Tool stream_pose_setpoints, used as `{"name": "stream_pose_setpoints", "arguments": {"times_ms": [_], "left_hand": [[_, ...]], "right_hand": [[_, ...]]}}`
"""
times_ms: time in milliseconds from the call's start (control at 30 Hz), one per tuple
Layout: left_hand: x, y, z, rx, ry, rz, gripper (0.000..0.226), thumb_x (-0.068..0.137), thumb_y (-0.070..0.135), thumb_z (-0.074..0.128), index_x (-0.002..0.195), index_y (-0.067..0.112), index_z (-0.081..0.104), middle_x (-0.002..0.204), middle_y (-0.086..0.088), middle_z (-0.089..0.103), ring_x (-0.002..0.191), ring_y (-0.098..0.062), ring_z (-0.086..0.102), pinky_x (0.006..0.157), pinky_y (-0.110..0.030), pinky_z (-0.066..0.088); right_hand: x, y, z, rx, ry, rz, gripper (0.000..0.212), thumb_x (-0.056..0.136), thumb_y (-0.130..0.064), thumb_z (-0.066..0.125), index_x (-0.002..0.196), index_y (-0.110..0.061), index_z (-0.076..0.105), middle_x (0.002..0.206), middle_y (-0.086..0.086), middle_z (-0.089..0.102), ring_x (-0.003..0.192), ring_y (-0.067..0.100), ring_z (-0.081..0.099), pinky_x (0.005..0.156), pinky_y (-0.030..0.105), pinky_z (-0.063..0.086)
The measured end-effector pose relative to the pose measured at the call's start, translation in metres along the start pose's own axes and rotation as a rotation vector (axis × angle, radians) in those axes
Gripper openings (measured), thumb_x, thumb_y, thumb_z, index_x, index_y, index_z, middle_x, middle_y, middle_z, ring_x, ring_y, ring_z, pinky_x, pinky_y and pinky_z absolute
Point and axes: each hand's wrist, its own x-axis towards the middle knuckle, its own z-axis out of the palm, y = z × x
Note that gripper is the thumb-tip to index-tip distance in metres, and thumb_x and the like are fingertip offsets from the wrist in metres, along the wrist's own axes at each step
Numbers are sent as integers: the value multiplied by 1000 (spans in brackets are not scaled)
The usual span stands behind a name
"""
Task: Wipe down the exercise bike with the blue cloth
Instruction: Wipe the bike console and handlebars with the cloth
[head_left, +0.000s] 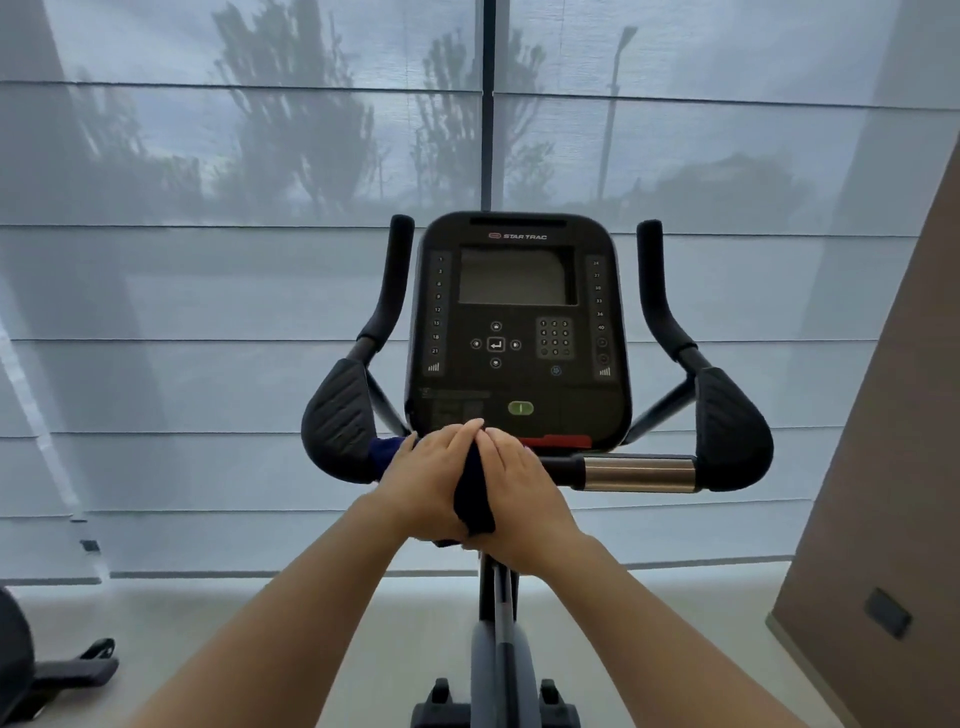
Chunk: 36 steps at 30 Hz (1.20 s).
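Exercise bike (498, 649) is standing in the middle of the view, facing a wide window covered by a pale see-through blind (208, 286). Its black console (519, 332) is sitting just above centre, with a dark screen, a keypad and a green button (520, 408) near the lower edge. Two upright grips are rising beside the console, one at 9 o'clock (392, 280) and one at 3 o'clock (657, 280). Below them, padded elbow rests are flaring outward at 8 o'clock (337, 415) and 4 o'clock (732, 431).

A horizontal handlebar (563, 470) is running under the console, with a shiny metal sleeve (639, 473) at 3 o'clock from the hands.

The blue cloth (474, 493) is lying over this handlebar at 6 o'clock from the console, bunched and squeezed between the two hands. A small part of it is showing at 9 o'clock from the left hand.

The left hand (431, 478) and the right hand (519, 493) are pressing together side by side, both gripping the cloth against the bar, fingers reaching forward over it toward the console. Both bare forearms are stretching up from the bottom edge.

A brown wall (883, 441) is filling the 3 o'clock edge. Part of another machine (62, 670) is resting on the pale floor (311, 623) at 8 o'clock.
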Motion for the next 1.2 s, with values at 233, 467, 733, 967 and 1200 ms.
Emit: {"name": "stream_pose_setpoints", "arguments": {"times_ms": [233,467,733,967,1200], "left_hand": [[24,-21,12,131,109,35,77,62,48,74,126,23,39,115,5,57,97,-16,57,83,-32,49],[43,-31,-3,62,-185,-27,54,55,56,73,97,27,55,80,9,61,74,-15,60,71,-34,55],[10,1,29,179,380,-147,47,70,35,68,110,24,47,101,6,61,92,-16,56,84,-33,39],[17,41,29,142,331,-185,54,70,40,67,116,24,44,110,6,58,100,-15,52,93,-33,38],[49,103,44,104,284,-208,56,63,43,71,111,26,47,105,7,60,99,-15,54,95,-35,35]], "right_hand": [[32,-2,8,-191,24,61,89,61,-48,78,132,-19,34,119,0,52,100,17,51,91,33,45],[53,10,-12,-10,-243,102,80,49,-46,84,113,-23,42,91,-10,51,76,12,52,63,25,44],[18,0,32,-105,309,61,53,74,-8,67,123,-12,48,114,8,57,99,25,55,90,38,46],[3,34,8,-115,186,-29,67,74,-8,70,131,-15,34,124,6,50,109,23,50,100,34,40],[-26,98,-25,-130,146,-62,62,75,-14,67,129,-17,38,118,2,52,105,21,50,96,30,39]]}}
